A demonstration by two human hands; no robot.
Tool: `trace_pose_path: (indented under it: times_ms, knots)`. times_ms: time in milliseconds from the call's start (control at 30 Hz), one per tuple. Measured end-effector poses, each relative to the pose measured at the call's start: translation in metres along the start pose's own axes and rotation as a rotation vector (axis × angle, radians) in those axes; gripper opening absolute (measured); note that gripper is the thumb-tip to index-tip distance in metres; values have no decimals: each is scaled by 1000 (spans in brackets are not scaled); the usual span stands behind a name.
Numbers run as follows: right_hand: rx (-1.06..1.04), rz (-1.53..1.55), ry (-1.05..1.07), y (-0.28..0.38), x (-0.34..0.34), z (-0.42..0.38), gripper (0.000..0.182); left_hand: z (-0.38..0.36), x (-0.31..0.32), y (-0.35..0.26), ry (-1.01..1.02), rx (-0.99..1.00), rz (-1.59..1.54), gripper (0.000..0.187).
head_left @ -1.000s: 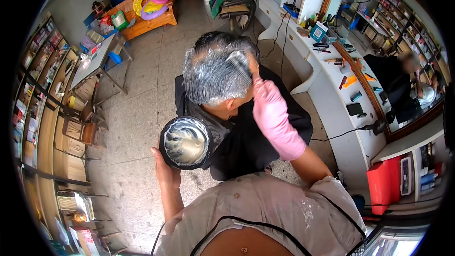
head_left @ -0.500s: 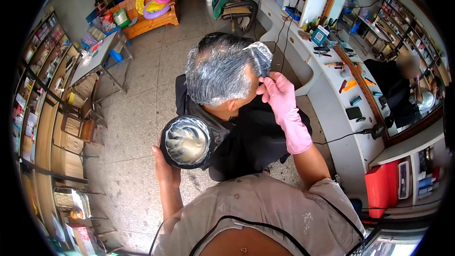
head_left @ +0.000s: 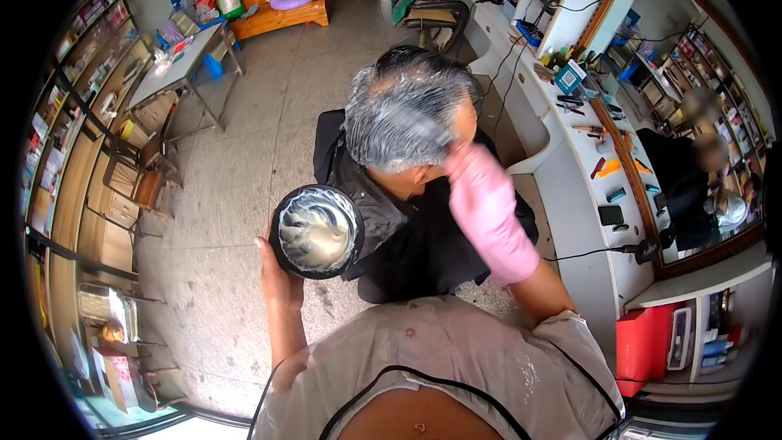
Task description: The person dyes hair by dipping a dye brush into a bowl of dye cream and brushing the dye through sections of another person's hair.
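Note:
On the left, my left hand (head_left: pixel 281 283) grips a black mixing bowl (head_left: pixel 358 236) from its outer side. Pale, creamy paste (head_left: pixel 319 235) coats the inside of the bowl. My right hand (head_left: pixel 489 212), in a pink rubber glove, is closed at the near side of a seated person's head, by the temple. Motion smears its fingers, and the tint brush it grips is barely visible against the hair. White paste streaks the person's short grey-black hair (head_left: pixel 403 118). A black cape (head_left: pixel 415 248) covers the person's shoulders and lap.
A white counter (head_left: pixel 570 220) with tools and a large mirror (head_left: pixel 652 138) runs along the right. Stocked shelves (head_left: pixel 81 138) and a table (head_left: pixel 175 73) stand left. A wooden bench (head_left: pixel 285 20) holds inflatable rings at the back. Cords hang by the counter.
My right hand has swept the brush from beyond the forehead back to the side of the head. The bowl stays at the left. The camera view has shifted slightly.

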State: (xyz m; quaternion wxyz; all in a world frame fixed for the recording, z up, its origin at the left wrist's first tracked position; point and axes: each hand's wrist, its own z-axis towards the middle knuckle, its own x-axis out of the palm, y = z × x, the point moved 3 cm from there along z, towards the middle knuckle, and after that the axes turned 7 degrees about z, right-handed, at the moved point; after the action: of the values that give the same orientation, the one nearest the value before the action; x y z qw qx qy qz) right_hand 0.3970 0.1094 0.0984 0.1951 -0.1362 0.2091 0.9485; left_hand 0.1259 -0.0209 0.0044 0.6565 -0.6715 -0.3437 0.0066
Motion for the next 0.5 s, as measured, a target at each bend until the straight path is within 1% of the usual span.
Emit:
trace_pose_path:
  times_ms: [67, 100, 167, 200, 233, 300, 333, 367, 433, 500]
  knots:
    - [476, 240, -79, -32, -2, 14, 9, 0, -2, 1, -4, -5, -10, 69]
    - [426, 149, -83, -38, -5, 21, 13, 0, -2, 0, -12, -6, -17, 69]
    - [671, 365, 44, -51, -2, 24, 15, 0, -1, -1, -1, 1, -21, 68]
    - [701, 444, 39, -43, 0, 25, 16, 1, -3, 0, 8, 8, -24, 67]
    - [700, 442, 47, -40, 4, 21, 16, 1, -3, 1, 4, 6, -30, 67]
    - [635, 433, 125, -32, 13, 14, 16, 1, -4, 2, 5, -9, -36, 66]
    - [453, 307, 140, -23, 13, 17, 15, 4, -5, 5, 23, -11, -47, 66]
    - [450, 246, 177, -13, 13, 15, 14, 4, -4, 4, 20, -14, -49, 66]
    - [5, 13, 64, 1, 26, 7, 13, 4, -4, 3, 15, 1, -40, 67]
    - [-29, -179, 280, 13, 35, -2, 18, 5, -6, 4, 28, 14, -23, 67]
